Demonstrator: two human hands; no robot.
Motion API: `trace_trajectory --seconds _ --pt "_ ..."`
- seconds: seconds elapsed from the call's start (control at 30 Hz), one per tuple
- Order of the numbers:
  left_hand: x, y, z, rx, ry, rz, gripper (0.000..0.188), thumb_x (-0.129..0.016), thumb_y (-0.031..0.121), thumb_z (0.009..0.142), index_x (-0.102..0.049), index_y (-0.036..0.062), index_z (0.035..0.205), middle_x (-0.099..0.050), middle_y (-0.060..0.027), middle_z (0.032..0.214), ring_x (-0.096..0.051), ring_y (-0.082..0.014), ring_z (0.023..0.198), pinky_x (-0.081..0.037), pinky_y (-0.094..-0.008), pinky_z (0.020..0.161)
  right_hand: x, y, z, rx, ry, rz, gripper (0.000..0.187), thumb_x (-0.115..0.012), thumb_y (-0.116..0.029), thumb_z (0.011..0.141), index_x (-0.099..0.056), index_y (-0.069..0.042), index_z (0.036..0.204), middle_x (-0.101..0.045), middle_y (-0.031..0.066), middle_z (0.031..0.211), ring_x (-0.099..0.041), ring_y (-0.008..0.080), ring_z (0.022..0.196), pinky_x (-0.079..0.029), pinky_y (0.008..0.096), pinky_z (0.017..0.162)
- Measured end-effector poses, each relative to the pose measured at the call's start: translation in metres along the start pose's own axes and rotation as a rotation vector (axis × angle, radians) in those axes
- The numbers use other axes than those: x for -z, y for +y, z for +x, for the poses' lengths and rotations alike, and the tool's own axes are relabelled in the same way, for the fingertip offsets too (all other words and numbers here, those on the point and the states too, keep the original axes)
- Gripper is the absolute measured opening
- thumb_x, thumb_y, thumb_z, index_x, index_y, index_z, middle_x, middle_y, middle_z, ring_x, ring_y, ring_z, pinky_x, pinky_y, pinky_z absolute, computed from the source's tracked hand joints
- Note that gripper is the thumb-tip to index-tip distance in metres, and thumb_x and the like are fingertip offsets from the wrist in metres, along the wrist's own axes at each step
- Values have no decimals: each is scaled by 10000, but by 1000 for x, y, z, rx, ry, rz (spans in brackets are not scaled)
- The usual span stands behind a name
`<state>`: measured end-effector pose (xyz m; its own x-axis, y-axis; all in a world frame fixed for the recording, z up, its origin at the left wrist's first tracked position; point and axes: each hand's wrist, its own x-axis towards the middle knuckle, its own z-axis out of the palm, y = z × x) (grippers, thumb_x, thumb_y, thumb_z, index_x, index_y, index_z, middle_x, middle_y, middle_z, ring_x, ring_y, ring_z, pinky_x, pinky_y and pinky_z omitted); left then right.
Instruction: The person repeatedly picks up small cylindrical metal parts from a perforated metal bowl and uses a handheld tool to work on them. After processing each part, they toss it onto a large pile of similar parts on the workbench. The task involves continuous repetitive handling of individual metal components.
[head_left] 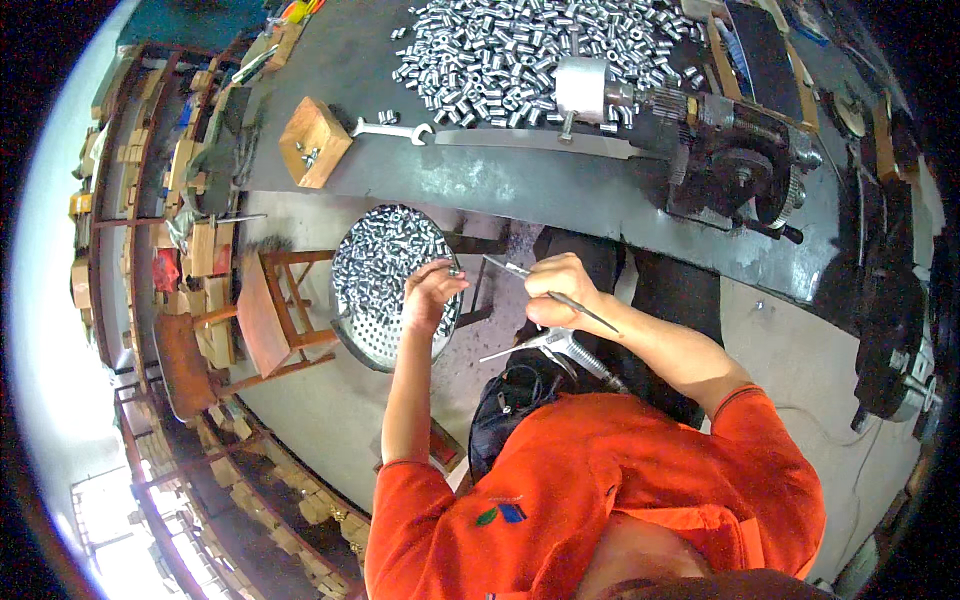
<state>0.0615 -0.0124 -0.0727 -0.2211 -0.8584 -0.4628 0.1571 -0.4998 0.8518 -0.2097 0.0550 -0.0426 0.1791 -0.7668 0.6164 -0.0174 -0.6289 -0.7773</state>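
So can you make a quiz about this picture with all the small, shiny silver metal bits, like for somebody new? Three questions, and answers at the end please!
1. True or false: the silver, open-ended metal wrench lies beside the small, open-topped wooden box.
2. Which of the person's bare hands is nearer the round, silver metal tray with holes: left hand or right hand?
3. What slim thing sticks out on both sides of the right hand?

Key:
1. True.
2. The left hand.
3. A thin, grey, rod-shaped tool.
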Motion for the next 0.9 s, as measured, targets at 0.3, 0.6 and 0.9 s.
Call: trace_trajectory --seconds 0.3,0.6,0.9 --pt "-86 29 -38 2 -304 -84 196 -574 152 860 -596 -36 911 -625 -136 695 -617 -227 592 -520 -355 657 -4 -2 -1 -105 -77 45 218 -618 -114 596 -416 -58 537 -424 112 484 -473 300 426 -357 387 411" --pt "-107 50 -50 -178 -252 468 187 -643 -45 767 -593 -32 947 -649 -93 853 -633 -164 771 -516 -278 715 -7 1 -1 -95 -114 -58 186 -613 -116 569 -446 -65 504 -475 123 490 -512 307 446 -385 405 419" --pt "-109 43 -41 -163 -328 365 184 -648 36 800 -585 -34 958 -634 -78 805 -607 -127 713 -484 -232 643 -7 -2 0 -126 -60 -29 225 -608 -131 606 -421 -43 516 -440 112 476 -487 285 425 -357 383 411"
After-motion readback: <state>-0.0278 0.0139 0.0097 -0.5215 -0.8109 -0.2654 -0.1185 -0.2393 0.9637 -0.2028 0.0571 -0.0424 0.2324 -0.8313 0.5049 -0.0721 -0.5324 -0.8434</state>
